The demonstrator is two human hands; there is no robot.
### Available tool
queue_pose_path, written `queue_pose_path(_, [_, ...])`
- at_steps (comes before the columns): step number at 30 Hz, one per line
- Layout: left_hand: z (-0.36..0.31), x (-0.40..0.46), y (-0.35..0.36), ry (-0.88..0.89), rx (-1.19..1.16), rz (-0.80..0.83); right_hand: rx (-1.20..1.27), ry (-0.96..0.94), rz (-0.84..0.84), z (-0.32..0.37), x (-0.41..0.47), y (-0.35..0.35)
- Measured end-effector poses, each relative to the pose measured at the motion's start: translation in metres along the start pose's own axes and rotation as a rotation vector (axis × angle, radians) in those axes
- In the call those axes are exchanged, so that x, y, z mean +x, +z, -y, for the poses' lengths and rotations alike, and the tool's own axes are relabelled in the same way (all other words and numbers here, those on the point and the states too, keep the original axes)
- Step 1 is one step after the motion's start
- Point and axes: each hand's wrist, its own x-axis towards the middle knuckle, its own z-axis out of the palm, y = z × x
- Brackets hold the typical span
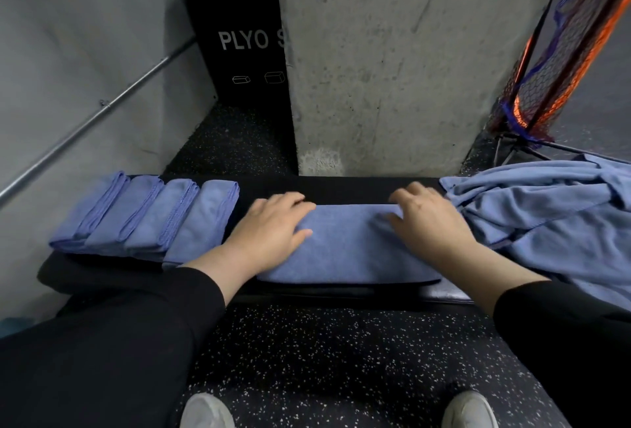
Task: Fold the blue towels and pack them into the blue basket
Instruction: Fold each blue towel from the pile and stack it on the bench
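Nearest: black speckled rubber floor (327, 359). Next, black padded bench (341, 188): left hand (273, 229) and right hand (426, 219) rest loose-fingered, gripping nothing, on the half-folded blue microfibre towel (348, 250). Risks: its near edge may slip off; crumpled blue towel heap (553, 209) crowds in. Beyond: grey concrete pillar (392, 52). Basket unseen.

A black padded desk (341, 188) runs across the middle of the frame. Behind it, at upper centre, rises a rough grey concrete pillar (392, 59). To the pillar's left stands a black box (235, 35) with the white letters "PLYO S" and two small box outlines beneath them. A metal rail (99, 117) slants along the grey wall (68, 35) at upper left. At upper right leans an orange and dark net frame (560, 62). Black speckled floor (341, 359) fills the lower centre, with two pale shoe tips (206, 410) at the bottom edge.
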Motion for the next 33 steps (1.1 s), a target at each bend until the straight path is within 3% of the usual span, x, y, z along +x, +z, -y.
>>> queue_pose_path(3, [-0.004, -0.004, 0.009, 0.055, 0.071, 0.167, 0.060, -0.006, 0.163, 0.028, -0.017, 0.005])
queue_pose_path(6, [-0.003, -0.004, 0.008, 0.028, 0.078, 0.157, -0.013, 0.013, 0.253, 0.048, -0.031, 0.014])
queue_pose_path(18, [0.021, -0.027, -0.002, -0.045, 0.087, 0.124, -0.115, 0.074, 0.244, 0.071, 0.014, 0.035])
queue_pose_path(27, [0.010, -0.057, -0.003, 0.172, 0.018, 0.122, 0.141, -0.105, 0.315, 0.070, 0.046, 0.051])
queue_pose_path(33, [0.037, -0.065, -0.006, 0.226, 0.061, 0.078, 0.306, -0.413, -0.012, 0.066, 0.005, 0.034])
